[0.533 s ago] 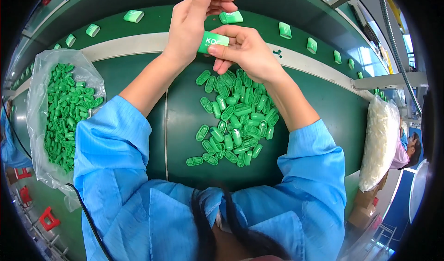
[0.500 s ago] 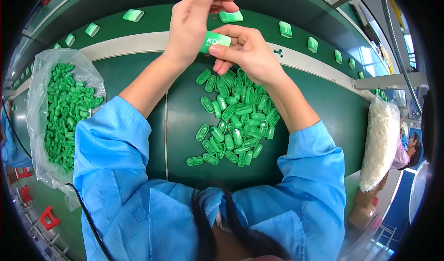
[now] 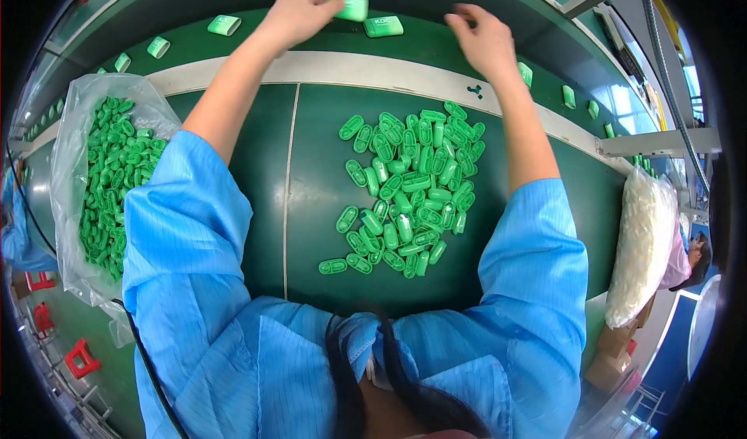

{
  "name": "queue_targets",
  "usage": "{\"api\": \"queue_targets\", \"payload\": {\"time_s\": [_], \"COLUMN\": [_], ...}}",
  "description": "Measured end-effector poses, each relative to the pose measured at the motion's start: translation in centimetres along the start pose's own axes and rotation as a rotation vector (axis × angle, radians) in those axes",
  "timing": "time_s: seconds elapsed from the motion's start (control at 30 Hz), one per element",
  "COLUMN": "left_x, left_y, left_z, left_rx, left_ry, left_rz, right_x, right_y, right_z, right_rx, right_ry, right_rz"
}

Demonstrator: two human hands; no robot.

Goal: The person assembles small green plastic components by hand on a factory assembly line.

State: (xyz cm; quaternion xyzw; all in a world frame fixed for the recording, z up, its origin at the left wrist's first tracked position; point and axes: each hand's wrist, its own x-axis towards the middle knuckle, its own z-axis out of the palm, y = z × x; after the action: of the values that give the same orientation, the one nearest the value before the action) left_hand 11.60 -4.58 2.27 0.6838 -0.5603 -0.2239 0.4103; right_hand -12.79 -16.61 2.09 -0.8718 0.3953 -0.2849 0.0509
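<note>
Through the head camera I looked down on a dark green table [image 3: 320, 198] in a workroom, with red stools [image 3: 81, 359] on the floor to the left and cardboard boxes [image 3: 608, 370] low on the right. A pale ledge [image 3: 373, 69] curved along the table's far edge, and beyond it ran a green strip [image 3: 424, 42]. A small dark green fitting [image 3: 475, 92] sat on the ledge, right of centre.

I saw both bare hands past the ledge, over the strip, the forearms coming out of blue sleeves [image 3: 198, 213]. The left hand [image 3: 302, 11] had a green-and-white case [image 3: 348, 7] pinched by its left end. A second case [image 3: 384, 26] lay on the strip just below and to the right of it; I could not tell whether the two touched. The right hand [image 3: 485, 41] was well apart from them, thumb and fingers curved with a gap between, and I made out nothing in its grasp.

More cases [image 3: 224, 25] lay spaced along the strip on either side, one of them partly behind the right wrist. On the table between the forearms I had a loose heap of green oval pieces [image 3: 416, 182]. Similar pieces filled a clear bag [image 3: 65, 237] at left; a whitish, full bag [image 3: 642, 244] stood at right.
</note>
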Motion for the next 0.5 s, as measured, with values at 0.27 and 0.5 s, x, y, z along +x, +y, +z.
{"api": "queue_targets", "payload": {"time_s": [0.27, 0.5], "left_x": [-2.9, -10.1], "left_y": [-3.3, 2.8], "left_z": [-0.4, 0.4], "left_rx": [0.585, 0.259], "left_ry": [0.371, -0.518], "left_rz": [0.472, 0.619], "right_x": [-2.1, -4.1], "right_y": [5.3, 3.0], "right_z": [0.9, -0.6], "right_rx": [-0.05, 0.413], "right_ry": [-0.069, -0.128], "right_rz": [0.082, 0.429]}}
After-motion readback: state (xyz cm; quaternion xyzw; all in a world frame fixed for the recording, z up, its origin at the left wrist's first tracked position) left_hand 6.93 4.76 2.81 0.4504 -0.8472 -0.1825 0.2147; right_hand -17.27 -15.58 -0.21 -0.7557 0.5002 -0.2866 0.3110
